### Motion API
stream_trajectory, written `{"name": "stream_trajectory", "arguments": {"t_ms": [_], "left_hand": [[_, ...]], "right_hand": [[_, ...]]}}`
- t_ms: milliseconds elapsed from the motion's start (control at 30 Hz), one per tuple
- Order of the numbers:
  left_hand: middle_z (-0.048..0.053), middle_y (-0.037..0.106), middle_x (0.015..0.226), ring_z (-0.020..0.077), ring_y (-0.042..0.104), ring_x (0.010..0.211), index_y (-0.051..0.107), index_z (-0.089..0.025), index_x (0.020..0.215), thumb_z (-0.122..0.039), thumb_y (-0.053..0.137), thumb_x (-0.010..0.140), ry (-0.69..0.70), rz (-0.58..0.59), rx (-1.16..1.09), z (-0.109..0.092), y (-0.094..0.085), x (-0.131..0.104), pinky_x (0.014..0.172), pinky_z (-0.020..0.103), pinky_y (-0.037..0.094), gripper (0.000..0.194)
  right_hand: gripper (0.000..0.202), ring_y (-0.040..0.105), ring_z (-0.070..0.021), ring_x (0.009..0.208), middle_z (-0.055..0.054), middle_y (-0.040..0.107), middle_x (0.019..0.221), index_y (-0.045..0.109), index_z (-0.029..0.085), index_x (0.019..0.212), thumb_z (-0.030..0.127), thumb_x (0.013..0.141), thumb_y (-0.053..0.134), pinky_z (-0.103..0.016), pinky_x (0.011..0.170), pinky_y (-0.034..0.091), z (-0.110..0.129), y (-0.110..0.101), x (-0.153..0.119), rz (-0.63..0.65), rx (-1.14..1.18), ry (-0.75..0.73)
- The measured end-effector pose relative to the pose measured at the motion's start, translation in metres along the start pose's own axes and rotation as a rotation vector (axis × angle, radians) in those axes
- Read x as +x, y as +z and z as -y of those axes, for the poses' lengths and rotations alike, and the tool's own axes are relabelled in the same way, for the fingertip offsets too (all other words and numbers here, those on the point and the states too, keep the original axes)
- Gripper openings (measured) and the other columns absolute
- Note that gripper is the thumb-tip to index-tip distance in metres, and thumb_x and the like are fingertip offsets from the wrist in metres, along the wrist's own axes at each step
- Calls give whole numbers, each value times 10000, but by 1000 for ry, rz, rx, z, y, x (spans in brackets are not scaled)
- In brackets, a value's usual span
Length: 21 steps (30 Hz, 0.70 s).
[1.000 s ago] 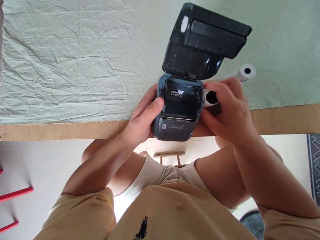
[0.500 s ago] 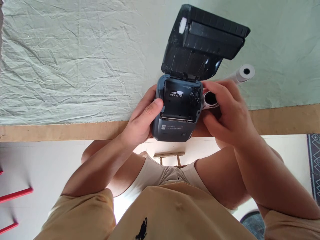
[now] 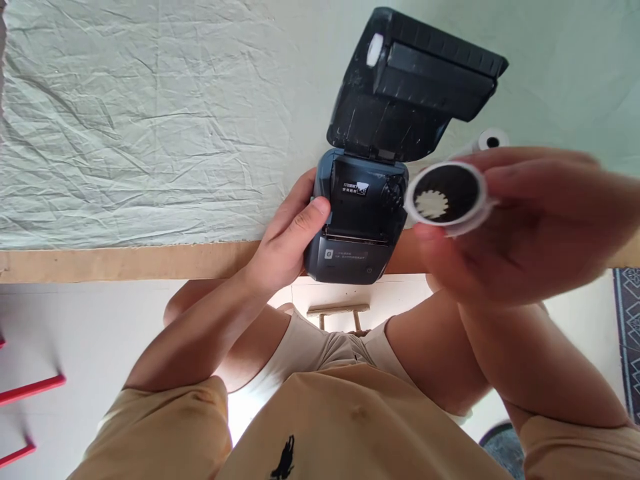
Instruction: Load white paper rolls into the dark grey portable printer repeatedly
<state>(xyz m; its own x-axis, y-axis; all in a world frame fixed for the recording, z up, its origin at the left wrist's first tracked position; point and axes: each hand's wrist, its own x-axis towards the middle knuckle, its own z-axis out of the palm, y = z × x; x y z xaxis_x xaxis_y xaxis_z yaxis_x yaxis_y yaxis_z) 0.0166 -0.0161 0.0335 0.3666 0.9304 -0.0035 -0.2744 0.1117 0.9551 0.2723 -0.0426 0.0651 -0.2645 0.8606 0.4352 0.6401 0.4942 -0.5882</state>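
A dark label printer (image 3: 347, 257) is tilted up at the table's front edge, its black lid (image 3: 395, 100) swung fully back. My left hand (image 3: 290, 230) grips the printer's left side, thumb on the rim. The paper bay shows a small printed sticker and a round black fitting on its right wall. Just right of the bay, my right hand (image 3: 540, 220) holds a white paper roll (image 3: 483, 217) by its outside. The roll's hollow core faces me, with a pale toothed ring visible inside. Its far end is hidden by my fingers.
A second white roll (image 3: 493, 139) lies on the pale green cloth (image 3: 150, 120), partly behind my right hand. The table's brown front edge (image 3: 100, 265) runs across, above my legs. A dark patterned mat (image 3: 629, 333) lies at the right.
My right hand has lifted the paper roll from beside the printer up toward the camera and turned its open end to face me. The printer has shifted slightly right.
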Motion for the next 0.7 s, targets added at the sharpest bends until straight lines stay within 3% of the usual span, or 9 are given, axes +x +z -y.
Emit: {"name": "stream_trajectory", "arguments": {"t_ms": [33,100,167,300,533,700], "left_hand": [[125,897,1547,485,708,1776,866,-322,1451,-1018,735,1102,6,-9,15,1,-1,0,1354,632,733,790],[120,893,1542,475,714,1765,865,-312,1460,-1028,728,1100,12,-17,38,0,-1,-1,1323,594,741,814],[125,893,1548,461,713,1758,856,-293,1486,-992,734,1121,-8,-5,50,-3,-1,-1,1286,554,750,799],[139,901,1550,452,729,1716,842,-287,1501,-969,733,1138,-53,19,62,-10,1,-3,1255,540,747,780],[126,897,1450,437,812,1566,836,-285,1434,-948,686,1175,-2,17,53,-7,2,-4,1250,574,732,728],[123,888,1431,402,865,1388,848,-288,1424,-980,665,1157,-21,3,24,-1,-2,0,1121,556,775,763]], "right_hand": [[458,946,-358,1289,-37,924,1376,591,483,1676,405,1235,690,-614,1041,820,7,5,5,-235,41,-104],[421,978,-289,1156,18,967,1320,717,454,1519,199,1186,753,-500,940,808,14,13,14,-357,-5,-214],[368,990,-270,1143,32,984,1346,785,411,1370,111,1157,787,-473,934,790,13,16,19,-293,-83,-231],[200,979,-338,1284,1,982,1257,835,355,1164,181,1215,752,-567,1069,772,1,13,20,-156,-143,-159],[283,958,-279,1152,72,956,1071,786,343,1098,67,1090,846,-490,931,678,5,19,19,-291,-57,-332],[145,941,-227,1126,97,949,1049,754,334,1116,226,1148,846,-465,928,646,10,24,11,-145,-37,-419]]}}
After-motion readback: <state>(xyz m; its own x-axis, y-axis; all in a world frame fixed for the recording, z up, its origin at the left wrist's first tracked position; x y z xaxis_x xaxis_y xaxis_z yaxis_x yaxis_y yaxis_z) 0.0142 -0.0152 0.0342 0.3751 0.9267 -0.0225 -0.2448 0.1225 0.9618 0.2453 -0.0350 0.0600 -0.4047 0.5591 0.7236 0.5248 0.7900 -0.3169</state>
